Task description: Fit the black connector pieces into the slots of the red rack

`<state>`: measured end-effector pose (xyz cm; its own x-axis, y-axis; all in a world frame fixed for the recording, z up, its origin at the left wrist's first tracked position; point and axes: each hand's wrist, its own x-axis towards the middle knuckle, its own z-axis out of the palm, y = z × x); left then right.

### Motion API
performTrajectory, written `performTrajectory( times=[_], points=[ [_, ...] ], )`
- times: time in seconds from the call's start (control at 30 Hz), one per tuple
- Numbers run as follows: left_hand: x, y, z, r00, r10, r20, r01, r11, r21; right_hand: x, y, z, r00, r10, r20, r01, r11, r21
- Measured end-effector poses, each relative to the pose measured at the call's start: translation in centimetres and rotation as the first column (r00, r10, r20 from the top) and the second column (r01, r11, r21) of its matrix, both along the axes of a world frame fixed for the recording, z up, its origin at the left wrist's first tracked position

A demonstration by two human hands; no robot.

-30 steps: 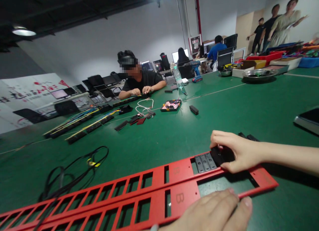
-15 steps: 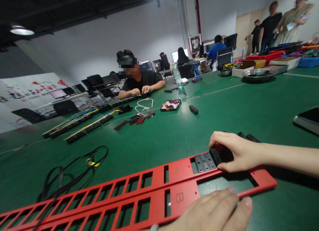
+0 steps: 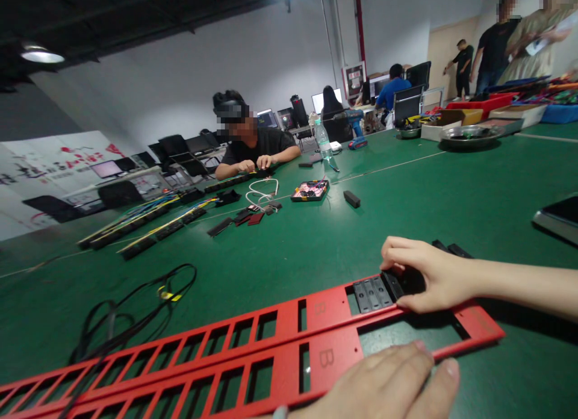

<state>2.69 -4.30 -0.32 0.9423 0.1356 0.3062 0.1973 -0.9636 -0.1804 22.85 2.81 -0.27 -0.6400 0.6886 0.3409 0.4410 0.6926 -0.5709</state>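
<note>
In right hand [image 3: 438,280]: pinched black block [image 3: 392,285], more of its face showing than earlier.
Under left hand [image 3: 383,383]: near red frame [image 3: 334,347], unmoved; whether gripped, cannot tell.

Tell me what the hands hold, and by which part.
The right hand pinches a black block by its two ends; the left hand lies over the nearer red frame, its grip unclear.

far frame [image 3: 332,301], near frame [image 3: 336,353]: side by side on table [image 3: 289,250] | modules [image 3: 372,294]: in far frame's right-end opening | cable [image 3: 111,324]: left, across both frames | bottle [image 3: 323,141]: behind parts tray [image 3: 293,198] | drill [image 3: 356,129]: right of bottle
</note>
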Motion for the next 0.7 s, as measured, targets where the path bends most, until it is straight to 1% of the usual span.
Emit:
performTrajectory(
  times=[0.23, 0.4, 0.5, 0.7],
  points=[
    [-0.05, -0.12, 0.09, 1.000, 0.009, -0.008, -0.009, 1.000, -0.010, 0.02, 0.01, -0.04, 1.000, 0.005, 0.018, -0.005, 1.000, 0.006],
    [-0.18, -0.36, 0.26, 0.999, 0.042, -0.032, -0.042, 0.999, -0.014, 0.08, 0.10, 0.10, 0.999, 0.027, 0.039, -0.028, 0.999, 0.018],
    [-0.20, -0.42, 0.22, 0.998, 0.052, -0.039, -0.052, 0.999, 0.002, 0.08, 0.11, 0.15, 0.999, 0.027, 0.040, -0.028, 0.999, 0.021],
    [-0.20, -0.38, 0.12, 0.997, 0.055, -0.057, -0.055, 0.998, -0.005, 0.04, 0.03, 0.13, 0.999, 0.030, 0.029, -0.031, 0.999, 0.026]
  ],
)
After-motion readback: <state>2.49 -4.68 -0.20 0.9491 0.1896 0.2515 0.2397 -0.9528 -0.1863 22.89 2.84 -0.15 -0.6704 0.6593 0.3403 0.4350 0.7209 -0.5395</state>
